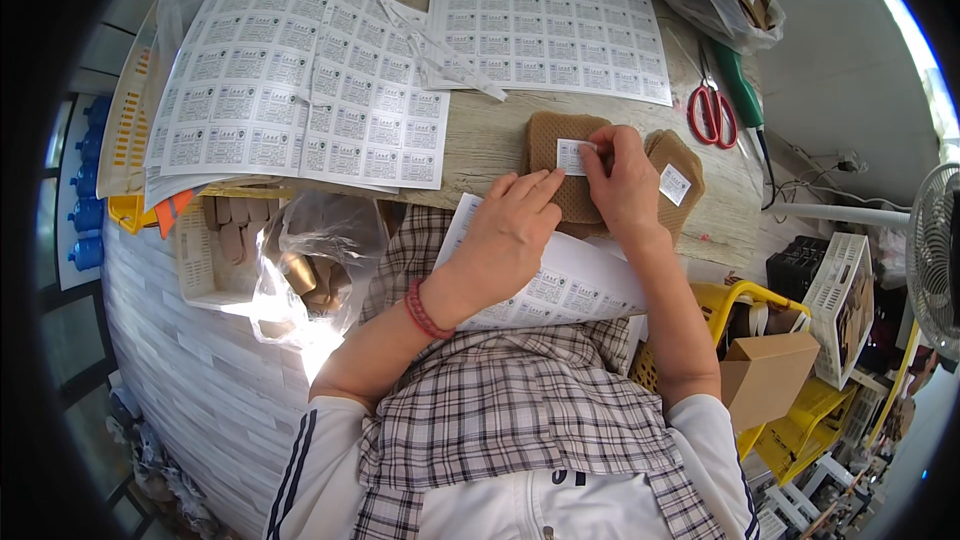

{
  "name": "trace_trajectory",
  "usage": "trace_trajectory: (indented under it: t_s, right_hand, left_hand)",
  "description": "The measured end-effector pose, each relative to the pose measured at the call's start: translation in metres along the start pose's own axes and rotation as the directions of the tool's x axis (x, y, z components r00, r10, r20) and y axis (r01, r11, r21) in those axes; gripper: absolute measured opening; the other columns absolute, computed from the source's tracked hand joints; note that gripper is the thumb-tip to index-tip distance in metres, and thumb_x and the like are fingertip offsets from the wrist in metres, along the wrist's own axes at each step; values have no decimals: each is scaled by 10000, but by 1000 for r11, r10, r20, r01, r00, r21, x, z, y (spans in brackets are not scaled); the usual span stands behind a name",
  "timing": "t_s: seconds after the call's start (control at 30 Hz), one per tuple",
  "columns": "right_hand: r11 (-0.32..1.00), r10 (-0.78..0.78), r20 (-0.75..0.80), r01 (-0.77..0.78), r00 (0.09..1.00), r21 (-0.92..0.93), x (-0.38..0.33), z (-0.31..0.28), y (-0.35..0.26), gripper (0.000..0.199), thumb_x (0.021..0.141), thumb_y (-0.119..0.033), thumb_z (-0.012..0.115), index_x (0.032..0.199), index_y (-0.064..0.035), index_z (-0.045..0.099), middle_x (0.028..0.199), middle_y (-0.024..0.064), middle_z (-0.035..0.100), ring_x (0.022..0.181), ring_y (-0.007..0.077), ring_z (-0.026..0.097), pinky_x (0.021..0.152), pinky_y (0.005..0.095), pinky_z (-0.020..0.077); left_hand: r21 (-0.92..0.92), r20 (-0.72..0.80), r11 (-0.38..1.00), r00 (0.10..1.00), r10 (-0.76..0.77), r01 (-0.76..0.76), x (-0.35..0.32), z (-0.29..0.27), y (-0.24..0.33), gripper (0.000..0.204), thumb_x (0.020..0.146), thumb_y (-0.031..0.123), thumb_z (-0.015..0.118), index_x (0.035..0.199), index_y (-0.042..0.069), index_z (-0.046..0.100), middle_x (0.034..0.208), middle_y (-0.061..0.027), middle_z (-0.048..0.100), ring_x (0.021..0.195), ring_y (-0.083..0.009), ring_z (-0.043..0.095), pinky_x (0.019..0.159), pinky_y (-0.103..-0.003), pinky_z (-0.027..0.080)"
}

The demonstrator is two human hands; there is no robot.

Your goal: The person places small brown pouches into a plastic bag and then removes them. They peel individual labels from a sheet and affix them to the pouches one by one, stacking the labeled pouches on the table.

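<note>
A small white printed label [569,153] lies on the top piece of a stack of brown perforated pads [556,127] near the table's front edge. My right hand [628,183] pinches the right side of that label between thumb and fingertips. From the left, my left hand [503,243] reaches in with its fingers stretched out, tips resting on the pad near the label's lower left. Beneath my left hand, a curled sheet of labels [590,280] lies across my lap. Beside my right wrist is a second brown pad stack [688,152], with a white label on its top.
Stacked label sheets [290,70] cover the table's left, another sheet [550,25] its back. Red-handled scissors [712,115] and a green-handled tool [738,85] lie right. Below stand a white crate [200,270], a clear bag [335,230], a yellow basket [715,305] and a cardboard box [770,375].
</note>
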State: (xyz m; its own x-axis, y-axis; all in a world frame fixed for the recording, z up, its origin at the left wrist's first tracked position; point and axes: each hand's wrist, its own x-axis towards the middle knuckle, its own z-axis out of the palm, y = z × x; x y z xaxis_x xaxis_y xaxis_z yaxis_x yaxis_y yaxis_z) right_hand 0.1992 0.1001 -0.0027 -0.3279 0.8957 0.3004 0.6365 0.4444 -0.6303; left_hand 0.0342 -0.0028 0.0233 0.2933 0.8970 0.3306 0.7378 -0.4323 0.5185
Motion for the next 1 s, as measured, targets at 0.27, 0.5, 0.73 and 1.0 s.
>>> trace_trajectory:
  t_s: [0.27, 0.5, 0.73, 1.0]
  right_hand:
    - [995, -30, -193, 12, 981, -96, 0, 6, 11, 346, 875, -104, 687, 1213, -117, 615, 1019, 80, 611, 773, 264, 660, 643, 378, 544]
    - [999, 30, -225, -22, 974, 38, -1, 9, 13, 62, 849, -101, 724, 905, -78, 710, 975, 66, 621, 799, 247, 663, 665, 356, 536]
    - [950, 158, -115, -119, 981, 290, 3, -3, 15, 72, 862, -83, 714, 930, -61, 702, 920, 43, 656, 773, 159, 644, 688, 301, 510]
    - [689, 240, 27, -190, 970, 699, 2, -32, 9, 81, 933, -57, 649, 986, 1, 667, 855, 9, 674, 766, 71, 598, 684, 239, 487]
  left_hand:
    - [19, -8, 1000, 1000, 3, -3, -3, 4, 1, 92, 803, -2, 529, 836, -54, 598, 1338, -256, 547, 1241, -393, 515, 1066, -504, 383]
    - [34, -10, 999, 1000, 13, -12, -6, 7, 0, 87, 819, 22, 547, 835, -46, 599, 1360, -264, 529, 1264, -399, 494, 1078, -503, 368]
    - [6, 23, 1000, 1000, -1, 1, -10, 4, -2, 74, 840, 38, 569, 840, -24, 608, 1394, -260, 504, 1322, -408, 444, 1104, -501, 336]
    - [-17, 18, 1000, 1000, 6, -6, -13, -2, 4, 47, 842, 53, 615, 848, 7, 616, 1399, -262, 500, 1289, -408, 474, 1092, -493, 345]
